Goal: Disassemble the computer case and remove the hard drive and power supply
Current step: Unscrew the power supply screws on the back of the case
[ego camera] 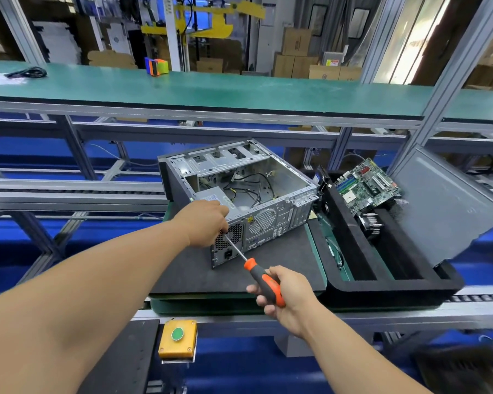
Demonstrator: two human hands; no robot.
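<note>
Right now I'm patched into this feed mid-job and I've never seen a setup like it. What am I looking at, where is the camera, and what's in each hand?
There is no machine here: a person works with bare hands, and the single picture comes from a camera worn on their head, looking forward and down.

On a dark foam mat lies an opened computer case with its side panel off. Loose cables show inside it, and the power supply sits in its near left corner.

The right hand grips an orange and grey screwdriver, whose tip reaches the case's rear panel by the power supply grille. The left hand rests on that corner of the case, apparently steadying it; whether it also grips something there cannot be told.

To the right, a black foam tray holds a removed motherboard, and a grey panel leans there.
</note>
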